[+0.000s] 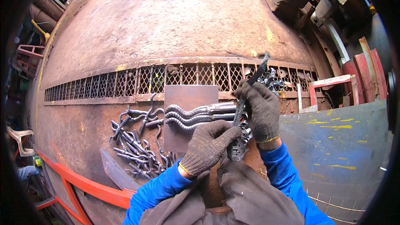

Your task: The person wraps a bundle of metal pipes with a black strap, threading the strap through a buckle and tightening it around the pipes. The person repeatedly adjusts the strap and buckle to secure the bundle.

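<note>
Beside the brown plate (pixel 191 95), left hand (pixel 208 146) and right hand (pixel 261 110) pinched a dark strip (pixel 260 70), fingers narrowed, seemingly steadying it!

A long, narrow black strip (pixel 259 70), slightly creased and partly covered, slants with its upper end toward one o'clock. Toward nine o'clock from its lower stretch, ribbed, wavy bars (pixel 203 110) lie side by side, thicker ends toward three.
</note>
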A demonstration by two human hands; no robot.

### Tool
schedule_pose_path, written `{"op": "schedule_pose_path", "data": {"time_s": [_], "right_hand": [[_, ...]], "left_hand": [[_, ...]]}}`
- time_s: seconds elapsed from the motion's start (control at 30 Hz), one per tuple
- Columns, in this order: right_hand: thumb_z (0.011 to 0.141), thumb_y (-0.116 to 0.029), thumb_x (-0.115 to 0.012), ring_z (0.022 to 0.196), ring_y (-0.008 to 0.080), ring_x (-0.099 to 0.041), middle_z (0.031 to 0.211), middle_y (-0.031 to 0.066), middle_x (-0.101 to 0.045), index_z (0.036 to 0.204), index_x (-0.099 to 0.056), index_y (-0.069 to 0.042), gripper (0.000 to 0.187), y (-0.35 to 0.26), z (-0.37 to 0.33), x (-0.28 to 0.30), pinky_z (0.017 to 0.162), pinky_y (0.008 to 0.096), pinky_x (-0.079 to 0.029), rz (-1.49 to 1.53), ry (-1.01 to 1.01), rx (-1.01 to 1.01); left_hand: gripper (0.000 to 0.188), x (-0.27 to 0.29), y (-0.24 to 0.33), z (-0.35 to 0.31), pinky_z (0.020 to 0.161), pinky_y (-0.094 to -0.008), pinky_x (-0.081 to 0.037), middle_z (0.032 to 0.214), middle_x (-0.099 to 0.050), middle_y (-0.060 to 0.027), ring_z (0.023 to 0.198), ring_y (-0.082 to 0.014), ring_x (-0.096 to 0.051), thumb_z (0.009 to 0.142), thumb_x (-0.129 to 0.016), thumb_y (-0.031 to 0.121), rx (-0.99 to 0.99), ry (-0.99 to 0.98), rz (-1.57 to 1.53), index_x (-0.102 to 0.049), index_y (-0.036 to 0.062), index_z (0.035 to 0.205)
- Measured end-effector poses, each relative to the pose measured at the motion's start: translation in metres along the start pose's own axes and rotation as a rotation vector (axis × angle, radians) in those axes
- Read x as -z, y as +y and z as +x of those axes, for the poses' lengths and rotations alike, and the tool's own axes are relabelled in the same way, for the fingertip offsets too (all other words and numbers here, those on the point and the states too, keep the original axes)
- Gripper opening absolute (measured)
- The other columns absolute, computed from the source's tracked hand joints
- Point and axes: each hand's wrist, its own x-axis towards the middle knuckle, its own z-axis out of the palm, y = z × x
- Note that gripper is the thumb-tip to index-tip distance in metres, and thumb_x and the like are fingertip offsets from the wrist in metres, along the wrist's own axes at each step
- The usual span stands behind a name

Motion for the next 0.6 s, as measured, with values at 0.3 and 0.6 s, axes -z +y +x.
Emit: {"op": "schedule_pose_path", "data": {"time_s": [0.3, 0.6], "right_hand": [[0.094, -0.014, -0.069, 0.079, 0.0105, -0.065, 0.086, 0.0059, -0.073, 0.100, -0.074, 0.001, 0.017, -0.023, 0.060, 0.009, 0.075, 0.0240, -0.051, -0.116, 0.072, 0.183], [0.090, -0.024, -0.075, 0.072, 0.0106, -0.063, 0.078, 0.0048, -0.070, 0.091, -0.074, 0.001, 0.025, -0.049, 0.085, 0.009, 0.068, 0.0242, -0.049, -0.224, 0.084, 0.268]], "left_hand": [[0.026, 0.002, 0.001, 0.001, 0.064, -0.0253, -0.051, 0.079, -0.069, -0.0036, 0.068, -0.0074, -0.061, 0.095, -0.070, 0.024, 0.066, -0.102, -0.090, -0.072, -0.0017, 0.098], [0.021, 0.003, -0.004, -0.001, 0.068, -0.0238, -0.051, 0.082, -0.070, -0.0028, 0.074, -0.0073, -0.062, 0.095, -0.069, 0.019, 0.021, -0.091, -0.112, -0.073, -0.0010, 0.097]]}}
